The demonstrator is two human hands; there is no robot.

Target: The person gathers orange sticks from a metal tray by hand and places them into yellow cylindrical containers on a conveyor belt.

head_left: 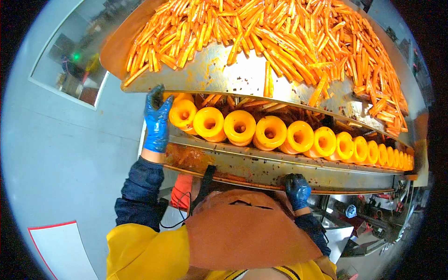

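Observation:
My left hand (157, 122), in a blue glove with dark-stained fingertips, reaches up at the left end of a row of orange funnel-like cups (210, 122). Its thumb and fingers are apart, beside the first cup and near the upper metal tray's (205, 74) lower edge. Orange sticks (280, 46), glossy and piled up, cover much of that tray. Below the cups runs a stained metal trough (242, 163). On its front rim, right of my body, my right hand (297, 190) rests with curled, blue-gloved fingers gripping the edge.
More sticks lie behind the cups. A brown apron (252, 228) covers my front, close to the trough. A framed window (70, 60) is in the wall at the left. Metal framework and assorted items (368, 214) stand at the lower right.

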